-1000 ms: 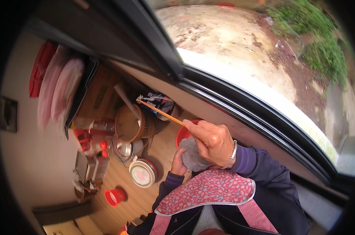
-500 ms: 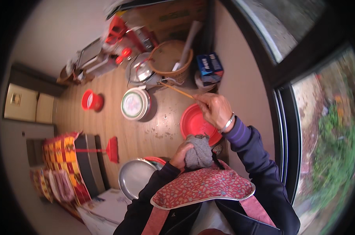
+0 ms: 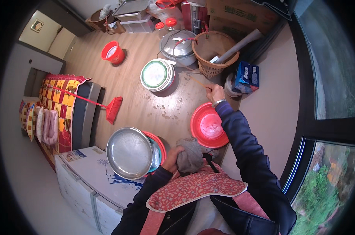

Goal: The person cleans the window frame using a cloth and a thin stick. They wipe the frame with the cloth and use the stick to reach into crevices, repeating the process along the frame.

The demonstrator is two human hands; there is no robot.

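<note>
Wood-plank floor seen from above, window wall on the right, a patterned mattress and a white chest freezer (image 3: 89, 178) at the left edge. Far left of both hands a red broom (image 3: 107, 107) lies flat on the floor, and a small red bucket (image 3: 113, 52) stands beyond it. Just left of the left hand a round steel tray (image 3: 129, 152) is stacked over a red basin. The left hand (image 3: 172, 157) is closed around a grey cloth (image 3: 190, 156), held against the chest above a floral apron (image 3: 197, 187). The cloth is judged soft, light and crushable; any bunched grip works, no slip risk. Ahead of that hand a lidded steel pot with a green-rimmed lid (image 3: 157, 75) sits on the floor, with a larger steel pot (image 3: 178, 44) behind it. Below the right wrist a red plastic basin (image 3: 209, 126) lies on the floor. The right hand (image 3: 215, 93) is pinched shut on a thin stick (image 3: 197, 82), which points left and forward toward a woven basket (image 3: 217, 49). The stick is judged light, stiff, possibly brittle; best gripped near its end, as now. A blue box (image 3: 246, 75) lies just right of the hand. The basket and pots crowd the stick's tip.
</note>
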